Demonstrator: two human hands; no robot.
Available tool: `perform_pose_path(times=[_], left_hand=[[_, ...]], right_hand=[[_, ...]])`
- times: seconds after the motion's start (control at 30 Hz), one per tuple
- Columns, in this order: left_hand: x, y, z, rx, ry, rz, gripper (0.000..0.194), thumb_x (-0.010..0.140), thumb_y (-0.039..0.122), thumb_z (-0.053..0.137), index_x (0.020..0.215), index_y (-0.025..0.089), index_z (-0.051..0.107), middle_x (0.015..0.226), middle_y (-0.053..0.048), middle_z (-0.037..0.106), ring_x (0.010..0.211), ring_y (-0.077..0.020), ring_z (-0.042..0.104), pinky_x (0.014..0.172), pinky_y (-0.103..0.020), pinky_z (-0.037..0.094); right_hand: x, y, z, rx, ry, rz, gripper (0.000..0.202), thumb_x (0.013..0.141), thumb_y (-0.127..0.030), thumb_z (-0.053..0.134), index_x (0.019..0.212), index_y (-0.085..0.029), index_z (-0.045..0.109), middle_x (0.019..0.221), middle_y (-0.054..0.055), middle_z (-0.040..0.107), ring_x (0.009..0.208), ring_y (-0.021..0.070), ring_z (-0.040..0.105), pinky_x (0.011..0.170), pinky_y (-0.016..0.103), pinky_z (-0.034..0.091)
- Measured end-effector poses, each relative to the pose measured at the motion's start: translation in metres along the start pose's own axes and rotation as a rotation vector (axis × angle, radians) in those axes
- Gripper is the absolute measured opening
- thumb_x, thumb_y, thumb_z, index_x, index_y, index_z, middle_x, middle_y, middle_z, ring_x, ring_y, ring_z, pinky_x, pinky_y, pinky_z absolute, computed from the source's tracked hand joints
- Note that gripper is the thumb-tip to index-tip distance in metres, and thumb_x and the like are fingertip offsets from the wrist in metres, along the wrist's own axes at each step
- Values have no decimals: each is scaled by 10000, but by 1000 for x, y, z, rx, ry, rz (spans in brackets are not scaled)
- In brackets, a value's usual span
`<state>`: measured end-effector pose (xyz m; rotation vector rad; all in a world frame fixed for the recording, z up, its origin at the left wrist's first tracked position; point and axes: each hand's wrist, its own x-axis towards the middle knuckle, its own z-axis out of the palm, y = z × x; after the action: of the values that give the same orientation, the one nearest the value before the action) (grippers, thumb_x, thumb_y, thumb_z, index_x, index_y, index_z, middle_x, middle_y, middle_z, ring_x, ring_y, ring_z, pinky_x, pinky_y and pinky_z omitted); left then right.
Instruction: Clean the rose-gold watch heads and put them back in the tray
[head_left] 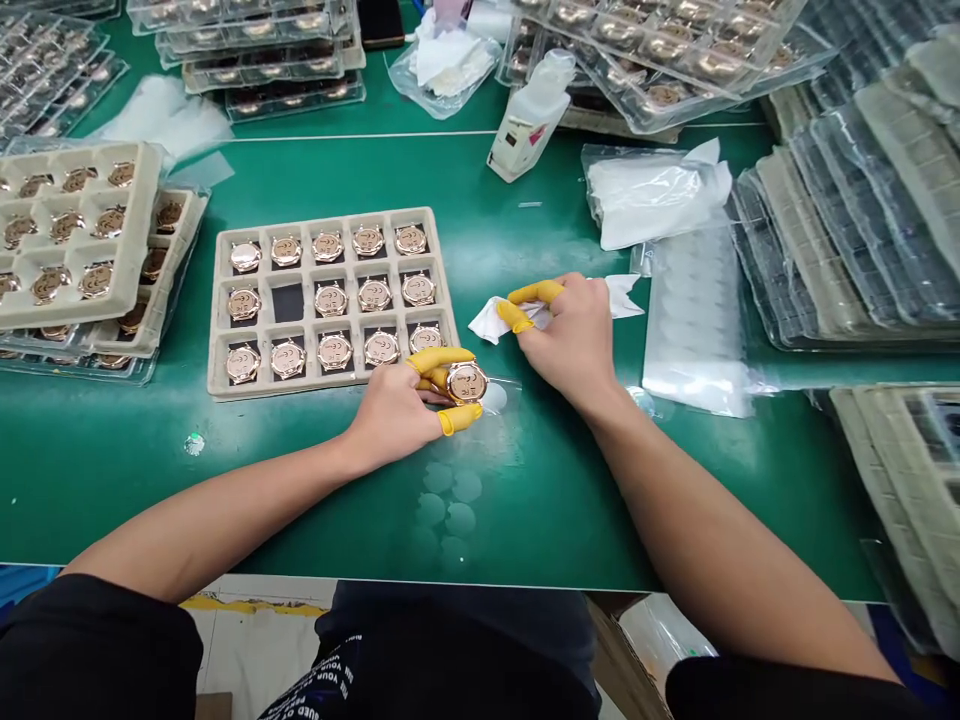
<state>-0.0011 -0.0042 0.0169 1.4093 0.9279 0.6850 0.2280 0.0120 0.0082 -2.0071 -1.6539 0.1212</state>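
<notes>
My left hand (409, 403), with yellow finger covers, pinches a rose-gold watch case (466, 382) just off the lower right corner of a beige tray (213, 345). The case's engraved back faces up. Similar cases sit in the tray's compartments, and one compartment in the middle row (287, 302) holds only a dark pad. To the right, my right hand (570, 335), also with yellow finger covers, holds a white cloth (491, 320) between its fingertips. The cloth's other end shows beyond the hand.
More filled trays (150, 215) are stacked at the left and the back. A white bottle (529, 118) stands behind the hands. Bagged white wipes (649, 195) and bubble wrap (694, 320) lie at the right, beside stacked empty trays (832, 240). Clear round films (459, 519) lie near the front edge.
</notes>
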Motion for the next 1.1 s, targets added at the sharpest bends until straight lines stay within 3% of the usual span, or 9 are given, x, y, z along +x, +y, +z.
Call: perform_pose_path(times=[0.07, 0.17, 0.3, 0.47, 0.57, 0.73, 0.87, 1.0, 1.1], left_hand=[[0, 1, -1, -10, 7, 3, 564, 677, 234, 883, 1219, 176, 736, 979, -45, 812, 792, -131, 766, 819, -262, 677], [0, 1, -1, -37, 0, 3, 579, 673, 255, 895, 1222, 172, 731, 974, -49, 812, 820, -137, 771, 824, -259, 677], [0, 0, -2, -26, -6, -4, 559, 672, 229, 882, 1209, 179, 735, 977, -47, 810, 835, -139, 772, 817, -253, 674], [1, -2, -4, -4, -12, 10, 561, 690, 215, 864, 1232, 187, 724, 986, -42, 804, 813, -135, 764, 830, -280, 678], [1, -2, -4, 4, -26, 16, 560, 694, 219, 861, 1236, 185, 721, 999, -43, 804, 818, -135, 764, 828, -272, 676], [1, -2, -4, -4, -23, 13, 564, 699, 226, 860, 1242, 175, 715, 1001, -45, 803, 822, -128, 762, 825, -259, 673], [1, 0, -4, -11, -23, 6, 571, 684, 218, 869, 1233, 171, 719, 997, -47, 802, 814, -131, 763, 823, -262, 674], [0, 2, -3, -21, -20, 1, 562, 679, 216, 868, 1220, 169, 724, 988, -49, 806, 814, -138, 765, 826, -271, 677], [0, 2, -2, -16, -10, -14, 570, 681, 233, 873, 1227, 170, 725, 971, -49, 810, 824, -144, 772, 817, -260, 675]], right_hand=[[0, 2, -12, -9, 21, -20, 251, 940, -405, 599, 1015, -243, 776, 1061, 132, 679, 1108, 354, 542, 956, 548, 407], [-5, 3, -46, 31, 66, -107, 214, 939, -432, 625, 965, -276, 768, 1114, 118, 720, 1183, 366, 539, 986, 569, 363], [-8, 5, -75, 59, 14, -244, 85, 892, -326, 685, 883, -284, 758, 1043, 84, 785, 1189, 353, 603, 1029, 587, 306], [-9, 17, -69, 50, -235, -333, 123, 903, -296, 649, 852, -310, 759, 1078, 39, 785, 1243, 363, 590, 1064, 628, 244], [-10, 22, -67, 58, -250, -305, 118, 895, -348, 663, 957, -316, 759, 1125, 51, 766, 1218, 358, 591, 1051, 598, 265], [-11, 17, -70, 48, -149, -159, 216, 918, -459, 627, 874, -268, 719, 1001, 87, 743, 1061, 319, 612, 992, 541, 312], [-22, 3, -55, -45, -124, -36, 356, 854, -582, 686, 872, -227, 674, 942, 109, 721, 1043, 346, 581, 944, 531, 336], [-26, -2, -47, -20, -106, 21, 264, 856, -483, 707, 861, -220, 691, 892, 91, 723, 1025, 336, 603, 944, 523, 359], [-28, -5, -52, 112, 122, 21, 170, 879, -402, 720, 918, -237, 740, 925, 85, 743, 1014, 317, 637, 932, 492, 410]])
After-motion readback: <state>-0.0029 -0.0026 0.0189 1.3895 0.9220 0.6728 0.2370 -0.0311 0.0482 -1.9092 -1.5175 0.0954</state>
